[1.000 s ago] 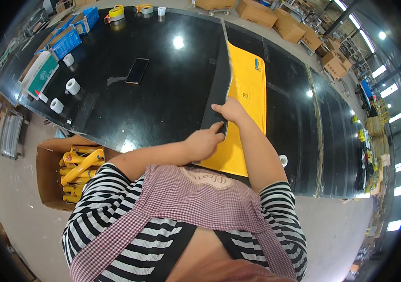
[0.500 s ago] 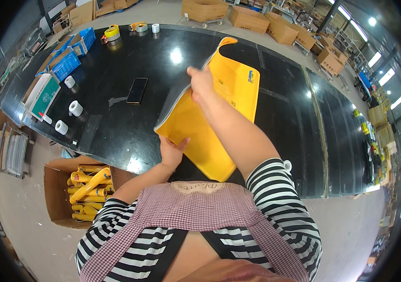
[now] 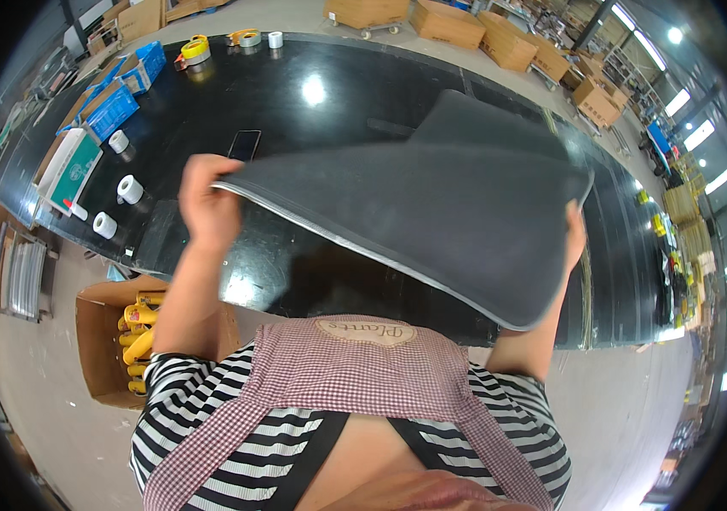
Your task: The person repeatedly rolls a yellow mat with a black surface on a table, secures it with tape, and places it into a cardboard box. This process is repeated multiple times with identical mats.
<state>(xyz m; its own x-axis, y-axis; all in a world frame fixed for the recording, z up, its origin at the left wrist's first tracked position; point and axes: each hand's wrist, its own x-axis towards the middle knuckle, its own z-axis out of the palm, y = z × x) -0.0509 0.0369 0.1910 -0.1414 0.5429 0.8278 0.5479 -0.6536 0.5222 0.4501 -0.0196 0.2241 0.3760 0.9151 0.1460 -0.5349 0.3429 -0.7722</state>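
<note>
A large dark grey flexible mat (image 3: 414,213) with a pale edge is held up over the black table, its grey side toward me. It bends, with one part folded back at the far side. My left hand (image 3: 210,204) is closed on its left corner, slightly blurred. At the right edge, my right hand (image 3: 575,234) grips the mat, mostly hidden behind it. The yellow face is out of sight. Beyond the left corner lies a phone (image 3: 245,145), partly covered by the mat.
White rolls (image 3: 130,189) and a green-and-white box (image 3: 69,175) stand at the table's left. Blue boxes (image 3: 113,111) and tape rolls (image 3: 196,51) are farther back. A carton (image 3: 99,341) of rolled yellow things (image 3: 137,345) sits below the table's left edge.
The mat has been turned from its yellow face to its grey face and spread wider. My left hand moved left and up; my right hand moved to the right edge.
</note>
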